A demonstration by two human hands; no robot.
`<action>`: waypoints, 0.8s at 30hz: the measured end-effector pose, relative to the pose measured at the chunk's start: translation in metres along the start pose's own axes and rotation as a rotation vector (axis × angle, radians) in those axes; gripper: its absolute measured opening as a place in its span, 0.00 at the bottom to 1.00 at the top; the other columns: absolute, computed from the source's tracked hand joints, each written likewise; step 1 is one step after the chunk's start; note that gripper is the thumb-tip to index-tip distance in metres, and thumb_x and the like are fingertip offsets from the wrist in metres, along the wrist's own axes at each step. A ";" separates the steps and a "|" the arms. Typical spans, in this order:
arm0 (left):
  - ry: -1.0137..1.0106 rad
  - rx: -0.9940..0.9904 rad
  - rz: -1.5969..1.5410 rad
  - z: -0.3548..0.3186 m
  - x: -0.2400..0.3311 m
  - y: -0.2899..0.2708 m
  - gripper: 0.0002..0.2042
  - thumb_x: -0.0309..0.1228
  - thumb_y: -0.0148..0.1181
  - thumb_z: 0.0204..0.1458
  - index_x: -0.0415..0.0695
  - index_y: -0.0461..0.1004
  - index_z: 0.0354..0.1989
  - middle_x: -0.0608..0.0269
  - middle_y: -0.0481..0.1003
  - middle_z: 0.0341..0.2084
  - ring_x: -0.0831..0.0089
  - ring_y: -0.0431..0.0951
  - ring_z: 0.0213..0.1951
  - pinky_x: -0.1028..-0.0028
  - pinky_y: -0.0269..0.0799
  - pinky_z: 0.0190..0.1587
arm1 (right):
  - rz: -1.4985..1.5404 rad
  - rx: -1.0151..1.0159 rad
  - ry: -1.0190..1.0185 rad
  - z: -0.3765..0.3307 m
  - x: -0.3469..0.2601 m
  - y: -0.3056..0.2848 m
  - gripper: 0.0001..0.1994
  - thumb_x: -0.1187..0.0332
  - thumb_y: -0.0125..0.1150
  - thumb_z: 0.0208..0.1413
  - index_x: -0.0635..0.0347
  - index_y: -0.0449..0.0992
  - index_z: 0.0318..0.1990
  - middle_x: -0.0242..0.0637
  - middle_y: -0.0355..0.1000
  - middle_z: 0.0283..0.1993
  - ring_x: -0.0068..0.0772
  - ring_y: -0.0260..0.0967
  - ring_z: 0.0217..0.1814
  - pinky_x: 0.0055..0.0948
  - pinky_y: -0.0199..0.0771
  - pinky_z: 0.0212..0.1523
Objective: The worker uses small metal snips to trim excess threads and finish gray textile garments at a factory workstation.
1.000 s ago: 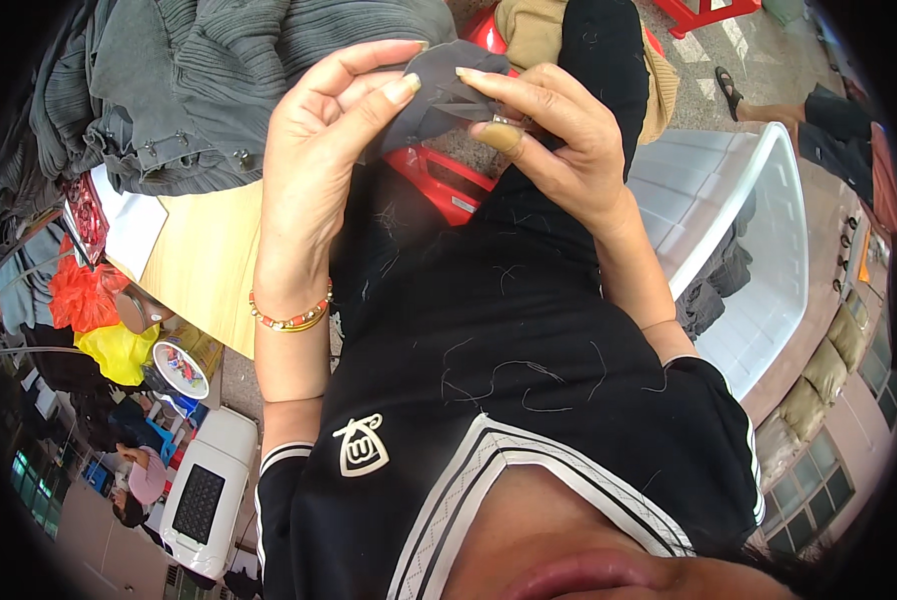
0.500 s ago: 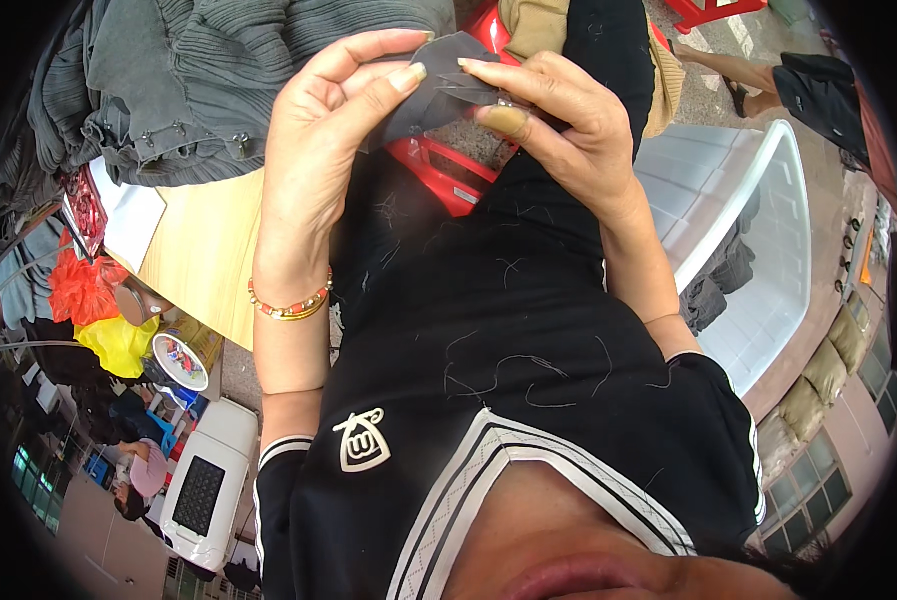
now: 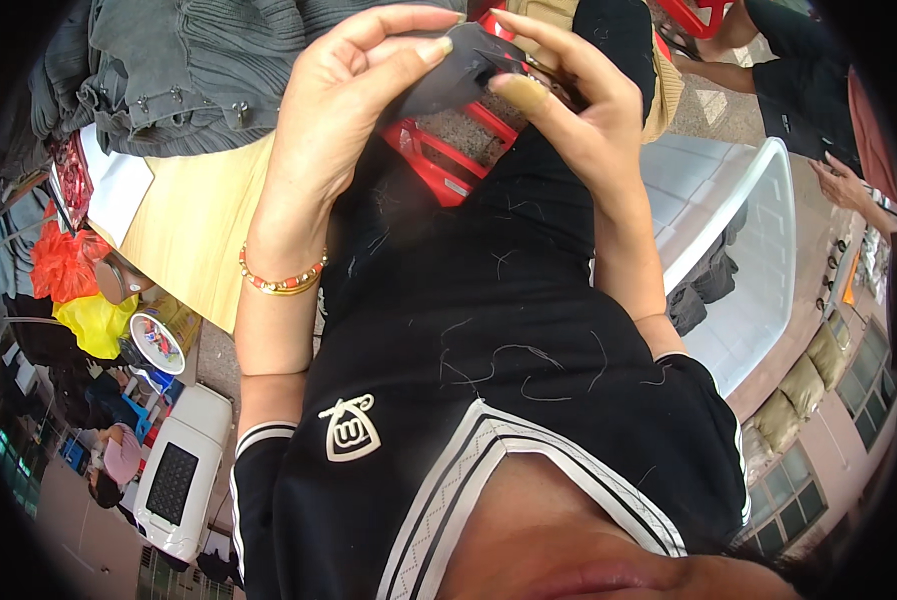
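Observation:
Above my lap, my left hand (image 3: 334,110) pinches a piece of dark grey fabric (image 3: 431,90) between thumb and fingers. Across from it, my right hand (image 3: 604,115) holds small thread snips (image 3: 539,72), mostly hidden by the palm and fingers. The snips' blades are blurred against the right side of the fabric. A yellowish cover wraps my right thumb, which stands apart from the forefinger. A heap of grey ribbed knit garments (image 3: 194,85) lies beyond my left hand.
The garments rest on a light wood table (image 3: 204,225) at the left. A red stool (image 3: 449,188) shows between my legs. On the right stands a translucent bin (image 3: 774,250) with dark cloth inside. Another person's hand (image 3: 841,185) is at the far right.
My right forefinger and thumb have spread apart around the snips. Both hands have shifted slightly up in the picture. At the right, the other person has moved and a hand now shows.

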State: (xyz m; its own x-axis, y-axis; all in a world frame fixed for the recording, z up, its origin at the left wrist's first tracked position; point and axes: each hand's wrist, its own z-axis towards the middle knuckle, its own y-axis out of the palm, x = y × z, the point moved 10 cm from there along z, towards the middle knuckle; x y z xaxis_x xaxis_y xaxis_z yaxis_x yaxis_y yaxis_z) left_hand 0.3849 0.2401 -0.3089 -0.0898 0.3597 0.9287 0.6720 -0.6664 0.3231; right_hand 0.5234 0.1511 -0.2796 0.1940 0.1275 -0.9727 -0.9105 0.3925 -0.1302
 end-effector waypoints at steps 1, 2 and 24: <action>-0.012 -0.039 -0.032 0.001 -0.001 0.003 0.16 0.27 0.58 0.61 0.35 0.73 0.56 0.60 0.81 0.42 0.79 0.80 0.44 0.80 0.74 0.50 | -0.064 -0.120 0.115 0.002 0.007 0.004 0.15 0.73 0.71 0.53 0.64 0.81 0.49 0.23 0.74 0.31 0.09 0.67 0.33 0.12 0.66 0.33; -0.022 -0.083 -0.062 0.004 -0.002 0.006 0.16 0.28 0.57 0.62 0.36 0.73 0.56 0.61 0.80 0.43 0.79 0.79 0.44 0.80 0.73 0.51 | 0.047 -0.151 0.164 0.005 0.017 0.010 0.13 0.73 0.71 0.54 0.65 0.81 0.47 0.25 0.75 0.32 0.10 0.69 0.35 0.12 0.68 0.35; 0.015 0.053 -0.059 -0.008 0.005 -0.017 0.10 0.27 0.62 0.59 0.37 0.80 0.46 0.66 0.81 0.38 0.82 0.78 0.41 0.80 0.71 0.50 | 0.091 -0.098 -0.064 0.016 0.004 0.006 0.19 0.74 0.66 0.58 0.67 0.73 0.57 0.34 0.77 0.45 0.18 0.74 0.45 0.19 0.73 0.49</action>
State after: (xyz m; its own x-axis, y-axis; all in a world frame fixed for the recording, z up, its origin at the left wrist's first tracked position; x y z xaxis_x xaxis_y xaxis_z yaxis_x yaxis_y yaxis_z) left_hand 0.3666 0.2480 -0.3080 -0.1410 0.3869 0.9113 0.7034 -0.6086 0.3672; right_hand 0.5245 0.1687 -0.2808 0.1292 0.2174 -0.9675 -0.9559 0.2867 -0.0632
